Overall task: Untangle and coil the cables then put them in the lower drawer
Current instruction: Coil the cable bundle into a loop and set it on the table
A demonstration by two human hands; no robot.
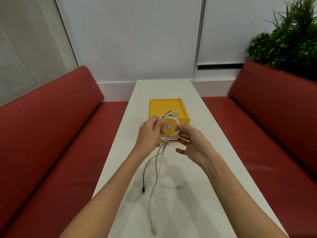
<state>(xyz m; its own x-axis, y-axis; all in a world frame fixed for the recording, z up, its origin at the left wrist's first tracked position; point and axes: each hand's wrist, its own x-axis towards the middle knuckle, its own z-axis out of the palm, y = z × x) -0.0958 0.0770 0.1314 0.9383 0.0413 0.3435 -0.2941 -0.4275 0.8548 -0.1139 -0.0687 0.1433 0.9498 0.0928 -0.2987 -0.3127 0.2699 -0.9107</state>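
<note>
White table, yellow drawer box toward its far edge. Coiling: left hand gripping cable coil, right hand grip unclear. Next, winding in loose tails

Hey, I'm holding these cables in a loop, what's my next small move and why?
Probably wind one more loop: your left hand grips the coil, yet the black tail and white tails hang loose to the table. Your right hand could draw that slack up.

White cables plus one black cable, both unpatterned. Box plain yellow with two small blue squares on its front; surface plain white. Sofas dark red, plant green, blinds off-white.
</note>
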